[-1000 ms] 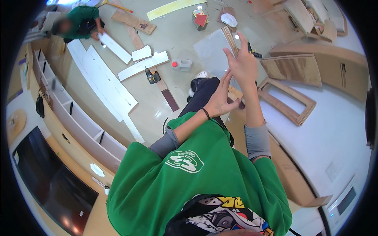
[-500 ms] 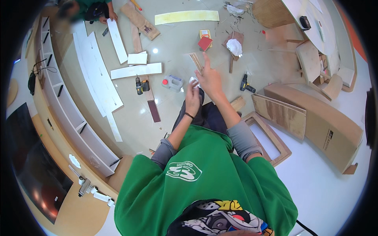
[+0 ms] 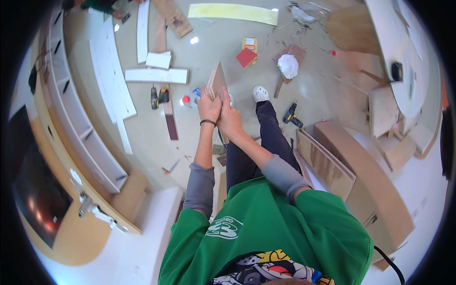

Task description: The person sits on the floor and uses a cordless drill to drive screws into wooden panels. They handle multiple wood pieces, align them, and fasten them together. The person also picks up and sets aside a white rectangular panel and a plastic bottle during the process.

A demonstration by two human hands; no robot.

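Observation:
A small pale plywood piece (image 3: 216, 80) with layered edges is held up in front of me, tilted, its pointed end away from me. My left hand (image 3: 209, 107) wraps round its near left part, fingers closed. My right hand (image 3: 229, 117) is closed against its near right side, with the fingertips partly hidden. Just left of my hands stands a jug with a red cap (image 3: 185, 99), mostly covered by my left hand. Beyond the plywood, a red square sheet (image 3: 247, 58) lies against a yellow container (image 3: 250, 44).
Two drills, one on the left (image 3: 154, 97) and one on the right (image 3: 292, 115), lie on the floor. White boards (image 3: 156, 76) and a crumpled white cloth (image 3: 288, 66) lie ahead. A long cardboard box (image 3: 375, 166) stands at right. Another person's arm (image 3: 114, 12) shows far left.
Both hands have come together on the plywood piece and moved slightly left. The white wad at my left hand is out of sight. My view has shifted, and my white shoes now show.

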